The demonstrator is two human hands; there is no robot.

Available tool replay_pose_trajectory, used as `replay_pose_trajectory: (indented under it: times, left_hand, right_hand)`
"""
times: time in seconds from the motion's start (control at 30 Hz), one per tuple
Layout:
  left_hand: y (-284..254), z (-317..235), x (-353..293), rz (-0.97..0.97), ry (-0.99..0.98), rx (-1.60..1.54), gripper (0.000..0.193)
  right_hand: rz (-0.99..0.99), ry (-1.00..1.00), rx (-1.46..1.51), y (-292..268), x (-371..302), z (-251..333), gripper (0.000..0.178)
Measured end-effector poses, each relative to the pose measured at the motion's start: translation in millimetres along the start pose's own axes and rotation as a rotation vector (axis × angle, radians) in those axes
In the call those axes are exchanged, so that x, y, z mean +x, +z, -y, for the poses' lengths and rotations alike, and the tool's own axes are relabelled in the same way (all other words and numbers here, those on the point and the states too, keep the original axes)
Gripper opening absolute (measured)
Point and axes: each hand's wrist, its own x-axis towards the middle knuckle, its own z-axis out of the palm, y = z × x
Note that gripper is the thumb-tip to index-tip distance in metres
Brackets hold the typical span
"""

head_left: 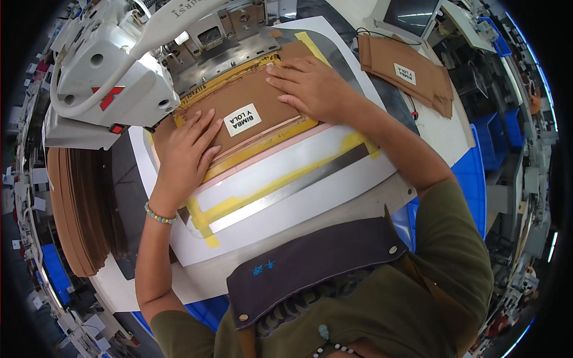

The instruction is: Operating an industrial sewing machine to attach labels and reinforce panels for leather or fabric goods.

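Note:
A brown leather-like panel (pixel 206 107) with a white label (pixel 242 120) lies in a yellow-edged frame (pixel 262 146) below the sewing machine head. My left hand (pixel 190 149) rests flat on the panel's left part, fingers spread, a beaded bracelet at its wrist. On the panel's right part lies my right hand (pixel 313 89), its fingers stretched out and slightly apart, fingertips by the far yellow edge. Neither hand grips anything. Under the frame is a white sheet (pixel 322 206) with yellow tape and a metal strip (pixel 286 194).
The white sewing machine (pixel 113 77) overhangs the far left. A tall stack of brown panels (pixel 77 209) stands at the left. To the far right are more labelled brown panels (pixel 412 71) and a screen (pixel 412 15). Blue bins (pixel 474 185) sit beside the table's right edge.

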Motion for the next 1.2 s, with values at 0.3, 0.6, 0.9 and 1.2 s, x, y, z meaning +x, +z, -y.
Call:
replay_pose_trajectory:
  times: [0.3, 0.6, 0.9, 1.2]
  left_hand:
    - [-1, -3, 2, 0.015, -0.017, 0.013, 0.051]
    - [3, -5, 0, -0.045, -0.021, -0.020, 0.050]
    - [8, -17, 12, -0.043, -0.034, -0.017, 0.051]
    - [9, -38, 34, 0.010, -0.075, -0.022, 0.046]
  right_hand:
    - [-0.025, 0.007, -0.065, 1, 9, 11, 0.039]
    - [-0.005, -0.016, -0.041, -3, 15, 18, 0.034]
    - [-0.008, -0.058, -0.024, 2, 19, 16, 0.035]
    - [-0.027, -0.103, 0.053, 0, 19, 7, 0.034]
